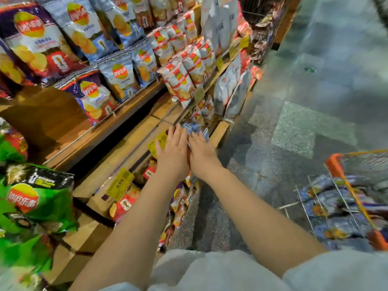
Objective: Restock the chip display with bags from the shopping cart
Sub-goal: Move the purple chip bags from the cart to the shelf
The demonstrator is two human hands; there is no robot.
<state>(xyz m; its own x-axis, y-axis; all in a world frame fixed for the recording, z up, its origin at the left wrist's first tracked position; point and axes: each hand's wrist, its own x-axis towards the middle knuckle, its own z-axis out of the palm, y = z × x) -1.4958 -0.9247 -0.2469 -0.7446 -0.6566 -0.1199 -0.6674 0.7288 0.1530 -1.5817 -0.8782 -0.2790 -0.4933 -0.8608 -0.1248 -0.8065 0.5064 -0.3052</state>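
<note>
The orange-framed shopping cart (336, 164) at lower right holds a heap of blue chip bags (327, 208) lying flat behind its wire wall. The wooden chip display (117, 122) on the left carries rows of upright bags: blue-and-white ones (119, 78) on an upper shelf, red-and-white ones (182, 80) further along, green ones (31, 198) nearest the camera. Yellow price tags (119, 185) hang on the shelf edges. Both arms reach to a lower shelf, where the left hand (172, 152) and right hand (201, 152) lie side by side, fingers straight and close together, pressing on a crinkled blue bag (192, 129) that shows only past the fingertips; blur hides its print
</note>
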